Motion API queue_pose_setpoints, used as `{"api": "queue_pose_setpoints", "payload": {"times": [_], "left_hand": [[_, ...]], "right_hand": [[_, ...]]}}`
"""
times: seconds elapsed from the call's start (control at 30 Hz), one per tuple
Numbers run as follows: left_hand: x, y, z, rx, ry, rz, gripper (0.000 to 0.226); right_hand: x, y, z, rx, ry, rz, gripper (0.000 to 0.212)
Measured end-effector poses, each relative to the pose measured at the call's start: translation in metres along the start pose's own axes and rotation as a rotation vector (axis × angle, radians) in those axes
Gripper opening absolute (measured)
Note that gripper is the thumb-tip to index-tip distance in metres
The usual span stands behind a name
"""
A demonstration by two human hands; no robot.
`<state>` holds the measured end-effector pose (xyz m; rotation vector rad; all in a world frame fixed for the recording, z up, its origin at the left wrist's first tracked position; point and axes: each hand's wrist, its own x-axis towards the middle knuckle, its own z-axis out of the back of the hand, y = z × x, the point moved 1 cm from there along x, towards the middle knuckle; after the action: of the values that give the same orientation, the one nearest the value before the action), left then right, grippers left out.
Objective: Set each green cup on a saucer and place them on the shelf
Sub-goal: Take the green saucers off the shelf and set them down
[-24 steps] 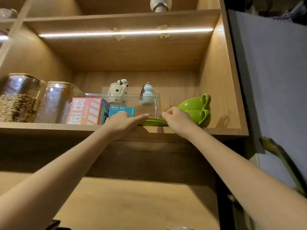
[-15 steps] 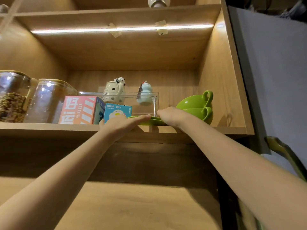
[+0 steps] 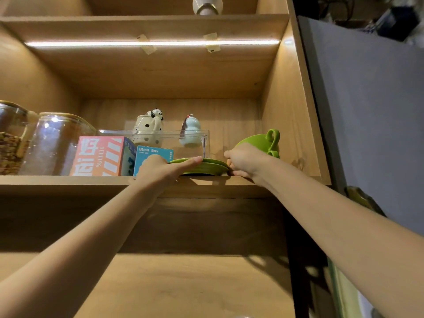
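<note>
I pinch green saucers (image 3: 202, 167) with left hand (image 3: 158, 171), right hand (image 3: 244, 160); lift level, clear of stacked cups (image 3: 261, 141).

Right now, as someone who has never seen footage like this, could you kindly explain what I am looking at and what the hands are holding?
There is no machine here: a person wears a camera on the head, so this single view looks up along both bare arms. The left hand and right hand grip opposite edges of stacked green saucers at the front of a wooden shelf. Behind the right hand sit stacked green cups. Further left are a blue box, a pink box, glass jars and a clear bin.
</note>
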<state>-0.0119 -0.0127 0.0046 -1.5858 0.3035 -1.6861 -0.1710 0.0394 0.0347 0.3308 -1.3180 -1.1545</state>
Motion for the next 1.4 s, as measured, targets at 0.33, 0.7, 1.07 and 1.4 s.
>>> {"api": "queue_pose_setpoints", "payload": {"times": [0.33, 0.7, 1.07, 1.4], "left_hand": [[-0.043, -0.038, 0.022, -0.113, -0.121, -0.067, 0.069], [-0.164, -0.019, 0.022, -0.197, -0.010, 0.008, 0.093], [-0.316, 0.062, 0.006, -0.168, 0.059, 0.073, 0.040], [-0.457, 0.154, 0.008, -0.127, 0.149, 0.312, 0.105]], "right_hand": [[-0.046, 0.011, 0.018, 0.621, 0.020, -0.098, 0.034], [-0.130, -0.045, 0.019, 0.767, -0.174, -0.266, 0.014], [-0.263, -0.151, -0.016, 0.799, -0.223, -0.516, 0.008], [-0.382, -0.240, -0.068, 0.767, -0.156, -0.850, 0.038]]}}
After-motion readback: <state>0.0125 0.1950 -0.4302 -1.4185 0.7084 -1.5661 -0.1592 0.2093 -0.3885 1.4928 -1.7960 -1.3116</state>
